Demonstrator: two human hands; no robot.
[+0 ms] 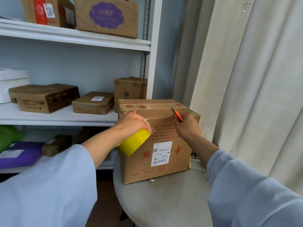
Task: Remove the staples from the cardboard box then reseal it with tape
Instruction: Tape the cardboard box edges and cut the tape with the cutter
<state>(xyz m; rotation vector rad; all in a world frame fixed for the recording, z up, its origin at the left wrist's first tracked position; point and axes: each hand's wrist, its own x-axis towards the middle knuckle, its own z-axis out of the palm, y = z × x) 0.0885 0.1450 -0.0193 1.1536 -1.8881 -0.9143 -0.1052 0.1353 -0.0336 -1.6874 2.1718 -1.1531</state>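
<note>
Item: cardboard box (157, 145), upright on the round worktop (164, 202), beside the shelf (65, 118); a printed tape strip already runs across its top. Left hand (131, 123) curled round a yellow tape roll (133, 143), a clear tape end stretched at the near top edge. Right hand (186, 126) clamped on an orange cutter (177, 115), blade over the top. Step, as judged: sealing. Advice: keep the tape taut, press it flat along the seam, cut close to the roll, blade angled away from the left fingers
</note>
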